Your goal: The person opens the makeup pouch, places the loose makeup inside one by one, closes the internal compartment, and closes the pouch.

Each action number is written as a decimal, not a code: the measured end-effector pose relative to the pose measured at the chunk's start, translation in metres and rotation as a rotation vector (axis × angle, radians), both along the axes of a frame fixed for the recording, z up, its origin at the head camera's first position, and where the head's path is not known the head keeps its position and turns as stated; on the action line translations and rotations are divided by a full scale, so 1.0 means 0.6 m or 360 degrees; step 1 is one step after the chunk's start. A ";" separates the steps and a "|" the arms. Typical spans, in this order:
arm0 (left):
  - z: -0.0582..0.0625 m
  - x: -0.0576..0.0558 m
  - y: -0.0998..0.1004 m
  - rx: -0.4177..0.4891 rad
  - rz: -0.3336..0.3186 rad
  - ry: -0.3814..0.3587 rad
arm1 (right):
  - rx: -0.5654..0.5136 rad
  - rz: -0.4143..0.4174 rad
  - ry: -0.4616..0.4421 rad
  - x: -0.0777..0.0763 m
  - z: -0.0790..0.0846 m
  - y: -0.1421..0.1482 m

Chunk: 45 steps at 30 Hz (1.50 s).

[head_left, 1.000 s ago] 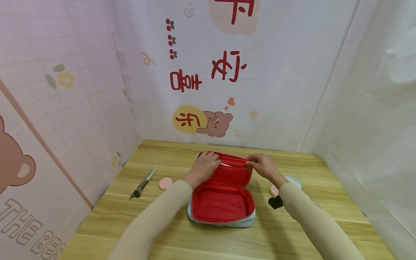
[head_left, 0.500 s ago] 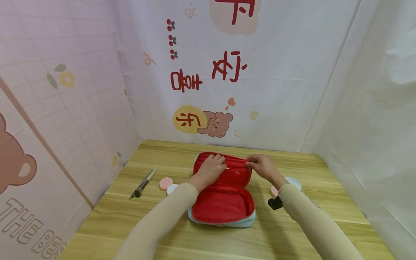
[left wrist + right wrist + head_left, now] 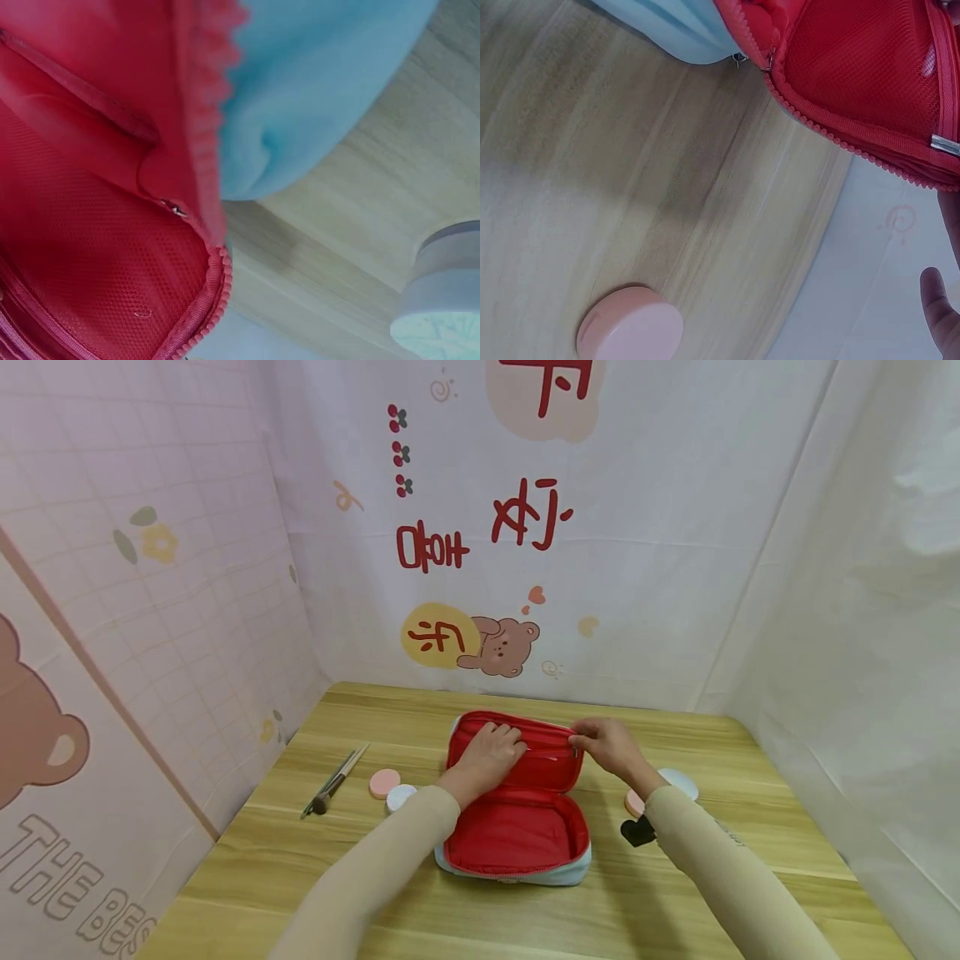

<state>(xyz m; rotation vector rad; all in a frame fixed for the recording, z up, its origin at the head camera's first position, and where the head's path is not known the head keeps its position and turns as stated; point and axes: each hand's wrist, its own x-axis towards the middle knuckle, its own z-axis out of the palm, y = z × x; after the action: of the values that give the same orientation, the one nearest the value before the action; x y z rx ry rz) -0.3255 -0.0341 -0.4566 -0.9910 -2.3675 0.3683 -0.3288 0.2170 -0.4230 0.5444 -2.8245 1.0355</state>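
Note:
A cosmetic bag [image 3: 512, 835], light blue outside with red lining, lies unzipped with its lid [image 3: 547, 772] raised. My left hand [image 3: 491, 756] is at the lid's mesh pocket, fingers bent over the pocket's top edge; I cannot tell whether they pinch anything. A thin white strip [image 3: 546, 758] shows through the mesh just right of those fingers. My right hand [image 3: 609, 747] pinches the lid's upper right corner between thumb and fingers. Close by it is a metal zipper pull [image 3: 946, 144]. The left wrist view shows the red mesh [image 3: 97, 247] and the blue outer side, without my fingers.
Left of the bag are makeup brushes [image 3: 337, 781], a pink round case [image 3: 385, 783] and a white round container [image 3: 401, 797]. On the right lie another pink round case [image 3: 634, 326], a pale round item [image 3: 681, 783] and a black heart-shaped item [image 3: 637, 832]. Printed cloth [image 3: 637, 568] hangs behind.
My left hand has moved right and slightly down along the lid pocket, and the white strip now sits lower behind the mesh. My right hand keeps its hold on the lid corner.

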 end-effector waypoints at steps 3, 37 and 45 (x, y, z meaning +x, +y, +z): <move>-0.004 0.000 -0.001 0.0000 0.0005 -0.0015 | -0.0004 0.0005 -0.0003 -0.001 -0.002 0.000; 0.002 0.012 0.017 0.0087 0.0126 -0.0209 | 0.0038 -0.0009 0.0040 0.002 -0.005 0.003; -0.006 0.011 -0.009 0.0095 0.0186 -0.0113 | 0.0067 -0.0040 0.0058 0.000 -0.009 0.005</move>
<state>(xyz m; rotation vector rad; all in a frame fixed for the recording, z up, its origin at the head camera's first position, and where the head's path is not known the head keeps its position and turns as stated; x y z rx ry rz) -0.3190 -0.0392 -0.4601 -0.8536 -2.4926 0.3086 -0.3287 0.2198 -0.4282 0.5247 -2.8194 0.9542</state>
